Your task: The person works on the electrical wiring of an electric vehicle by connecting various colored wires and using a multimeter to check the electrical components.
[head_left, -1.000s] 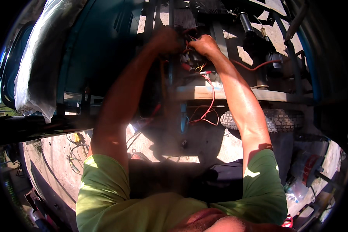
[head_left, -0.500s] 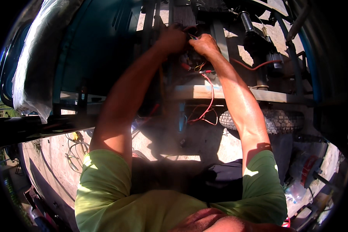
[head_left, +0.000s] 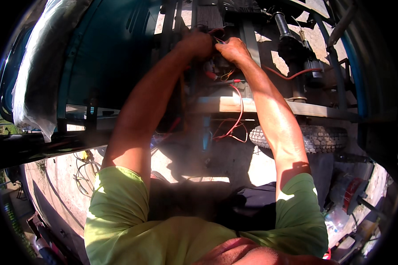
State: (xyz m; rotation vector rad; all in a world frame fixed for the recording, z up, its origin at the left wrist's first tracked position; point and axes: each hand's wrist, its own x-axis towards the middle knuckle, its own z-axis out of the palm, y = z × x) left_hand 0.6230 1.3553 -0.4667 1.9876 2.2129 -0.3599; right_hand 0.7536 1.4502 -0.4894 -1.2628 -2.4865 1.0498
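Observation:
Both my arms reach forward into a vehicle frame, and my hands are close together over some wiring. My right hand (head_left: 234,49) is closed in a pinch on thin wires (head_left: 219,40) that run toward my other hand. My left hand (head_left: 198,46) lies in shadow with its fingers curled; what they grip, if anything, is hidden. Just below the hands hang a red-sleeved connector (head_left: 212,75) and yellow-orange wires (head_left: 227,75). A red clip (head_left: 237,81) sits by my right forearm, and a red cable (head_left: 242,104) loops down from it over the crossbar.
A pale metal crossbar (head_left: 225,104) spans under my forearms. Beyond the hands is a finned metal box (head_left: 209,17). A knobby tyre (head_left: 323,138) lies to the right, below a dark axle part (head_left: 292,51). Plastic-wrapped padding (head_left: 33,84) stands at left; cables (head_left: 82,174) lie on the ground.
My hands stay together at the wires with barely any shift. The whole view has moved very slightly.

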